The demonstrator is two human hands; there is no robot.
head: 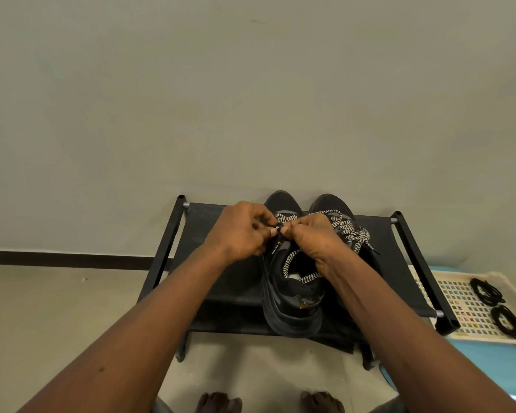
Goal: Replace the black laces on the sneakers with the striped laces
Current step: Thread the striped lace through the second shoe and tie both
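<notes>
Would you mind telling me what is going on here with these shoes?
A person is lacing a sneaker on a black shoe rack. The left hand and right hand each pinch the striped lace near the top eyelets, with loose loops over the shoe's opening. The other sneaker already carries a second striped lace. Two coiled black laces lie on a patterned tray to the right.

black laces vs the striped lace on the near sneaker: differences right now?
The black laces are plain black; the striped lace is black-and-white patterned.
The black laces lie coiled in two bundles on the tray; the striped lace runs through the near sneaker.
The black laces are untouched; the left hand and right hand both pinch the striped lace.
Shared: both are shoelaces.
</notes>
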